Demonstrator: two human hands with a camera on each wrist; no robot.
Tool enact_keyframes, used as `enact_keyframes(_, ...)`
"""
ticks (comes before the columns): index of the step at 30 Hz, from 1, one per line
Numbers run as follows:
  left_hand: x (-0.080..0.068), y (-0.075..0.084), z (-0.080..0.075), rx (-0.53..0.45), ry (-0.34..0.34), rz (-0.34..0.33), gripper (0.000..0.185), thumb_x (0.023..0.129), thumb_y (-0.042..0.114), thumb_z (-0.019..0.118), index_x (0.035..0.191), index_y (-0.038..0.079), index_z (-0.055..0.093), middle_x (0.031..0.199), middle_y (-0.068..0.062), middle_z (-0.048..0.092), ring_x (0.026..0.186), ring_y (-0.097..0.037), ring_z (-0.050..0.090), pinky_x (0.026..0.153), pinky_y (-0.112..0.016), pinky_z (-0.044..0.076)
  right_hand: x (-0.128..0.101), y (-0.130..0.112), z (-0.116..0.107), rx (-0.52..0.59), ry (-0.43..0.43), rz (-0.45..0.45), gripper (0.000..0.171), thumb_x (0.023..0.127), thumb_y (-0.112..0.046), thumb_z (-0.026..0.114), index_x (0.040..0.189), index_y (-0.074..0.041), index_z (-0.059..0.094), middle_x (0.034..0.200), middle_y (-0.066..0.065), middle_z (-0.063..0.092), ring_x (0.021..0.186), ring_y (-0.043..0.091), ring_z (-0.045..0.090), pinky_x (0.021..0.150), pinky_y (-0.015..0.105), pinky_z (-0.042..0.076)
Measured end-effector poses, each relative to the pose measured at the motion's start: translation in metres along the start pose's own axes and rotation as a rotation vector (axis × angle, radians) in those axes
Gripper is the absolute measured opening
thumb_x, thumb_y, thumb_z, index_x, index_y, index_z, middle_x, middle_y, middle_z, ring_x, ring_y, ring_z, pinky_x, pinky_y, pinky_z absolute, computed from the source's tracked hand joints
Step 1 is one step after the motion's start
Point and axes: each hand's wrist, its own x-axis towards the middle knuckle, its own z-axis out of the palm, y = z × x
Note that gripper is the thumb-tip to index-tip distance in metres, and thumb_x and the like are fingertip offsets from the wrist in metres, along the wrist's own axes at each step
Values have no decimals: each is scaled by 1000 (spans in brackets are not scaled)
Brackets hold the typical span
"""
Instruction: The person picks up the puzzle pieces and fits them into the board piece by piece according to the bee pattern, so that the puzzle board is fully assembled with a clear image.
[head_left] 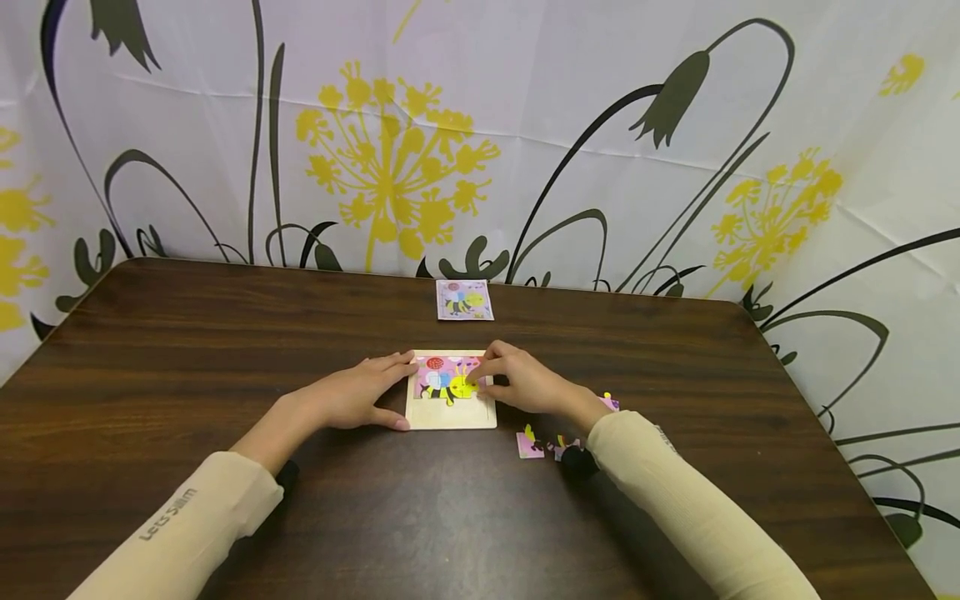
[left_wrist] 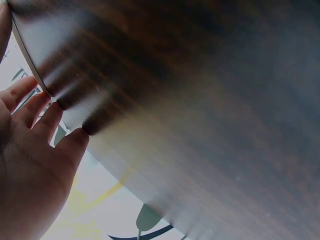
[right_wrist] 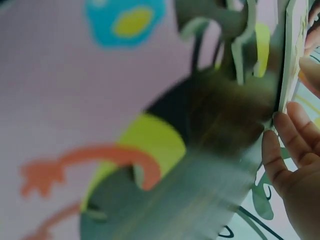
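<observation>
Wooden puzzle tray (head_left: 450, 421) — one — steadied by flat left fingers (head_left: 390, 364); right fingers (head_left: 491, 367) press one piece (head_left: 463, 386).

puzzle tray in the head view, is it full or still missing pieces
Missing pieces. The puzzle tray shows bare wood along its lower part, and loose pieces lie on the table beside the right hand.

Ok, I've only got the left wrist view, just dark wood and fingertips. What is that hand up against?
Observer: The left hand lies flat on the dark brown wooden table, fingers and thumb touching the left edge of a square pale wooden puzzle tray.
Operator: And the other hand?
Observer: The right hand has its fingertips on the yellow bee picture inside that tray.
</observation>
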Motion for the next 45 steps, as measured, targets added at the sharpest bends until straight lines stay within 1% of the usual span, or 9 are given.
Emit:
enact_keyframes(5, -1, 0, 1, 4, 2, -3, 85, 77, 48, 66, 142, 4, 30, 149, -18, 18, 132, -43, 18, 101, -58, 21, -3, 0, -6, 38, -27, 30, 27, 84, -12, 67, 110, -6, 66, 100, 7, 56, 90, 21, 52, 80, 32, 46)
enact_keyframes(8, -1, 0, 1, 7, 12, 6, 85, 78, 48, 66, 142, 4, 31, 148, -18, 19, 132, -42, 18, 102, -58, 20, -7, 0, -10, 53, -30, 43, 29, 84, -14, 67, 111, -5, 65, 101, 7, 58, 91, 21, 53, 81, 34, 47)
enact_keyframes(14, -2, -1, 2, 7, 29, 31, 84, 78, 46, 66, 141, 2, 31, 148, -19, 19, 133, -40, 18, 103, -56, 17, -21, 4, -15, 57, -31, 49, 30, 84, -14, 67, 111, -3, 64, 103, 8, 60, 92, 20, 55, 80, 34, 48)
enact_keyframes(19, -2, 0, 2, 12, 31, 35, 83, 79, 45, 65, 141, 1, 31, 147, -20, 20, 132, -41, 19, 103, -57, 19, -37, 7, -18, 76, -43, 54, 28, 85, -16, 67, 109, -3, 64, 102, 7, 61, 93, 19, 56, 80, 34, 48)
enact_keyframes(26, -4, 2, 0, 18, 32, 41, 81, 80, 43, 66, 140, 1, 32, 147, -21, 21, 133, -40, 19, 103, -56, 19, -56, 10, -17, 73, -44, 55, 25, 84, -16, 67, 106, -4, 64, 101, 5, 61, 94, 18, 56, 80, 34, 48)
enact_keyframes(35, -4, 2, 0, 19, 32, 39, 81, 80, 43, 66, 140, 1, 32, 147, -21, 21, 132, -41, 20, 103, -56, 19, -77, 5, -13, 34, -22, 10, 20, 80, -17, 71, 96, -7, 65, 100, -1, 58, 96, 17, 54, 84, 33, 45)
enact_keyframes(38, -4, 2, 0, 19, 29, 35, 81, 80, 44, 65, 141, 1, 32, 147, -20, 21, 132, -42, 19, 102, -57, 20, -82, 2, -11, 26, -22, 20, 21, 78, -18, 74, 94, -8, 64, 102, -1, 56, 99, 18, 51, 85, 34, 44)
enact_keyframes(41, -3, 2, 0, 15, 25, 29, 82, 80, 44, 65, 141, 2, 31, 147, -20, 21, 132, -42, 19, 102, -57, 21, -86, -1, -8, 14, -23, 37, 22, 76, -20, 75, 93, -10, 65, 105, 1, 54, 101, 19, 49, 85, 37, 42)
enact_keyframes(45, -3, 1, 0, 15, 25, 29, 82, 80, 45, 65, 141, 2, 31, 147, -20, 21, 132, -42, 19, 102, -57, 21, -91, -3, -4, -7, -14, 51, 24, 75, -21, 76, 94, -11, 65, 108, 4, 53, 101, 20, 47, 84, 40, 38)
